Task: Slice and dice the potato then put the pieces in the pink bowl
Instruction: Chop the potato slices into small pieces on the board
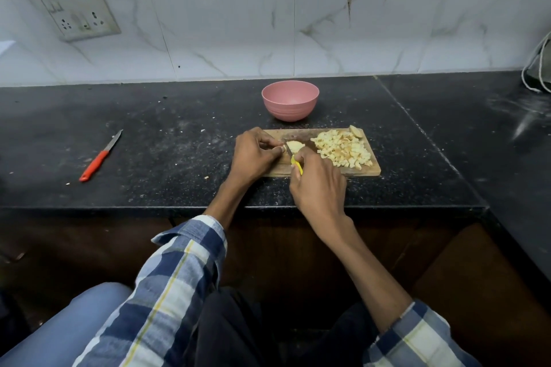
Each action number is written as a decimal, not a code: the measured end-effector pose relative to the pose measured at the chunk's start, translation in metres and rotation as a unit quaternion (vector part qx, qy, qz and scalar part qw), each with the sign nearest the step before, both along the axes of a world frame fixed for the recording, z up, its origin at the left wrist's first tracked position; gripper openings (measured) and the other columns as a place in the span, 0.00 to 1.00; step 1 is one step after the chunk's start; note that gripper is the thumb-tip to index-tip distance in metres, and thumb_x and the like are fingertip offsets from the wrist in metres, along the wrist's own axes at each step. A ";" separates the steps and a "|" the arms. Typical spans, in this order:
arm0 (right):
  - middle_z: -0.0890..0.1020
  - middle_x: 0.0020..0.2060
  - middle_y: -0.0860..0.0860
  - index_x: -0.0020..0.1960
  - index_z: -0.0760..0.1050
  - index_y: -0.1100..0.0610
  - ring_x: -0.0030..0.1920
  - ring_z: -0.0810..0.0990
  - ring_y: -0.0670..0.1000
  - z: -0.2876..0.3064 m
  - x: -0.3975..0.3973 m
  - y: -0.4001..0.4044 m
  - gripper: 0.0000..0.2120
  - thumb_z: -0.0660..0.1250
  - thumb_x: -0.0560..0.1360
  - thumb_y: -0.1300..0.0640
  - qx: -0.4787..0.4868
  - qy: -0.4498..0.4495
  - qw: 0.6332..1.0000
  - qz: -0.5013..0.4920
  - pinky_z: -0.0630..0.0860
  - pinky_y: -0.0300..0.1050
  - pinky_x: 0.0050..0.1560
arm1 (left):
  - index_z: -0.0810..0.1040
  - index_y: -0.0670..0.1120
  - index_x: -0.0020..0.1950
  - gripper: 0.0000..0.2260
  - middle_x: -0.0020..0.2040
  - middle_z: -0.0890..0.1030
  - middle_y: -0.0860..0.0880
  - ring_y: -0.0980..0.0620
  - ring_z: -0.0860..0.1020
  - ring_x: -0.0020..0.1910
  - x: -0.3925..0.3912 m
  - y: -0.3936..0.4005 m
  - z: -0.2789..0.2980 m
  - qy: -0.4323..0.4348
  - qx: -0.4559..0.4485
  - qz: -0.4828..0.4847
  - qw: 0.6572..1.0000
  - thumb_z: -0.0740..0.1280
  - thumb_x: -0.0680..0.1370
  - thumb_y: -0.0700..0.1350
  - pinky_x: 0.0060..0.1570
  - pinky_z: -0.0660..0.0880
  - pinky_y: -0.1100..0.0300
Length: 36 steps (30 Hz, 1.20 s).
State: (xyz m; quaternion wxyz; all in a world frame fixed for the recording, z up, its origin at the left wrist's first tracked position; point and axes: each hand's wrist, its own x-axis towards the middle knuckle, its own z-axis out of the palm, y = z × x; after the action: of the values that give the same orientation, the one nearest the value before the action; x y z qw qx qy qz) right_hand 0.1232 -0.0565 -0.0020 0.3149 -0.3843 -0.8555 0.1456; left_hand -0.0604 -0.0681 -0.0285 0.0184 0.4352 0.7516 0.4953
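Observation:
A wooden cutting board [369,171] lies on the black counter, with a heap of diced potato [343,147] on its right half. A pale potato piece [295,145] sits near the board's left part. My left hand [256,155] has its fingers curled, and their tips steady that piece from the left. My right hand [319,185] grips a yellow-handled knife [296,164] whose blade meets the piece. The pink bowl [290,100] stands just behind the board; no potato shows inside it.
A red-handled knife [100,156] lies on the counter at the left. The black counter [164,158] ends at a front edge close to my body. A wall socket [79,9] is on the tiled wall. A bag [539,68] sits at the far right.

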 end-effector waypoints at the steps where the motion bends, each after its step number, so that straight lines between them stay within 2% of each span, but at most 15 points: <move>1: 0.83 0.45 0.50 0.59 0.76 0.50 0.47 0.82 0.54 0.000 0.001 0.000 0.07 0.67 0.81 0.54 -0.004 0.004 1.000 0.000 0.69 0.47 0.39 | 0.87 0.50 0.42 0.04 0.44 0.84 0.52 0.57 0.83 0.42 0.001 0.000 0.000 0.002 0.000 0.004 1.000 0.80 0.72 0.41 0.45 0.80 0.62; 6: 0.82 0.47 0.51 0.61 0.75 0.50 0.48 0.81 0.54 -0.005 0.013 -0.005 0.10 0.67 0.81 0.54 0.004 0.007 1.000 0.008 0.74 0.49 0.42 | 0.86 0.51 0.40 0.05 0.43 0.84 0.52 0.57 0.83 0.41 0.003 0.000 0.000 0.005 0.001 0.017 1.000 0.79 0.72 0.42 0.43 0.79 0.61; 12: 0.83 0.47 0.52 0.60 0.76 0.53 0.48 0.82 0.55 0.004 0.002 -0.001 0.08 0.67 0.81 0.56 -0.006 -0.006 1.000 0.005 0.71 0.48 0.41 | 0.87 0.45 0.42 0.03 0.43 0.84 0.50 0.64 0.80 0.37 0.007 -0.002 0.003 0.002 -0.002 0.009 1.000 0.79 0.72 0.39 0.38 0.72 0.72; 15: 0.83 0.49 0.53 0.63 0.75 0.53 0.50 0.82 0.57 0.002 0.011 -0.014 0.11 0.67 0.81 0.56 0.006 -0.021 1.000 0.000 0.73 0.49 0.43 | 0.87 0.48 0.42 0.03 0.43 0.84 0.52 0.61 0.81 0.39 0.006 -0.002 0.003 0.017 -0.002 0.019 1.000 0.79 0.72 0.41 0.40 0.75 0.68; 18: 0.83 0.52 0.53 0.70 0.74 0.52 0.52 0.82 0.57 0.001 0.026 -0.024 0.18 0.68 0.80 0.55 0.008 -0.036 0.999 0.007 0.76 0.51 0.47 | 0.88 0.48 0.42 0.03 0.43 0.84 0.53 0.60 0.82 0.40 0.007 -0.002 0.002 0.024 -0.003 0.022 0.999 0.79 0.72 0.41 0.42 0.78 0.64; 20: 0.82 0.51 0.51 0.68 0.74 0.52 0.51 0.82 0.56 0.005 0.032 -0.021 0.16 0.69 0.80 0.55 0.004 -0.031 0.999 0.014 0.75 0.50 0.44 | 0.88 0.48 0.43 0.02 0.43 0.84 0.54 0.59 0.82 0.41 0.008 -0.002 0.003 0.029 -0.005 0.022 0.999 0.79 0.72 0.42 0.43 0.79 0.64; 23: 0.81 0.44 0.49 0.61 0.75 0.50 0.43 0.78 0.52 0.014 0.033 -0.009 0.10 0.69 0.80 0.54 0.006 -0.025 0.999 0.019 0.69 0.46 0.39 | 0.88 0.49 0.42 0.03 0.43 0.83 0.55 0.59 0.82 0.41 0.010 -0.005 0.006 0.035 -0.007 0.024 0.999 0.79 0.72 0.42 0.44 0.79 0.62; 27: 0.82 0.39 0.49 0.58 0.78 0.49 0.40 0.80 0.53 0.029 0.028 0.029 0.07 0.69 0.80 0.51 -0.003 0.031 0.999 0.037 0.67 0.46 0.35 | 0.88 0.49 0.42 0.04 0.41 0.85 0.56 0.60 0.83 0.39 0.014 -0.008 0.010 0.042 -0.010 0.022 0.999 0.80 0.72 0.41 0.46 0.82 0.59; 29: 0.84 0.41 0.49 0.56 0.80 0.50 0.39 0.81 0.53 0.035 0.024 0.058 0.05 0.69 0.80 0.52 0.002 0.064 0.997 0.040 0.69 0.47 0.33 | 0.88 0.50 0.42 0.03 0.41 0.85 0.56 0.61 0.83 0.40 0.017 -0.010 0.013 0.061 -0.010 0.018 0.998 0.79 0.72 0.42 0.48 0.82 0.59; 31: 0.83 0.44 0.47 0.55 0.79 0.52 0.32 0.78 0.49 0.040 0.019 0.093 0.04 0.67 0.82 0.56 -0.016 0.104 0.993 0.052 0.71 0.43 0.28 | 0.88 0.50 0.44 0.01 0.43 0.85 0.56 0.61 0.82 0.43 0.021 -0.010 0.015 0.066 -0.005 0.030 0.997 0.76 0.73 0.45 0.49 0.81 0.59; 32: 0.83 0.45 0.46 0.55 0.77 0.53 0.30 0.76 0.47 0.042 0.015 0.110 0.03 0.65 0.83 0.57 -0.037 0.136 0.988 0.059 0.70 0.41 0.26 | 0.87 0.50 0.46 0.04 0.45 0.85 0.55 0.61 0.82 0.44 0.023 -0.009 0.018 0.058 -0.002 0.039 0.998 0.73 0.74 0.47 0.50 0.81 0.59; 34: 0.83 0.45 0.50 0.54 0.74 0.55 0.32 0.79 0.50 0.041 0.010 0.143 0.04 0.61 0.84 0.58 -0.092 0.208 0.973 0.046 0.75 0.47 0.29 | 0.87 0.48 0.51 0.09 0.50 0.85 0.53 0.59 0.82 0.49 0.029 -0.002 0.026 0.031 -0.009 0.035 0.999 0.69 0.76 0.46 0.54 0.80 0.58; 36: 0.82 0.41 0.53 0.52 0.73 0.56 0.38 0.81 0.56 0.029 0.009 0.172 0.05 0.59 0.84 0.59 -0.127 0.235 0.963 0.016 0.78 0.57 0.37 | 0.85 0.46 0.57 0.09 0.53 0.85 0.53 0.61 0.82 0.53 0.037 0.009 0.035 0.001 -0.023 0.003 1.000 0.68 0.79 0.45 0.56 0.77 0.62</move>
State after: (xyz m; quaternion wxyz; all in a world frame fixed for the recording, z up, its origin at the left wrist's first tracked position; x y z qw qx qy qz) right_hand 0.1323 0.1151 0.0273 0.4538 -0.3623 -0.7378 0.3441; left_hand -0.0232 -0.0586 0.0061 0.0265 0.4325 0.7643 0.4776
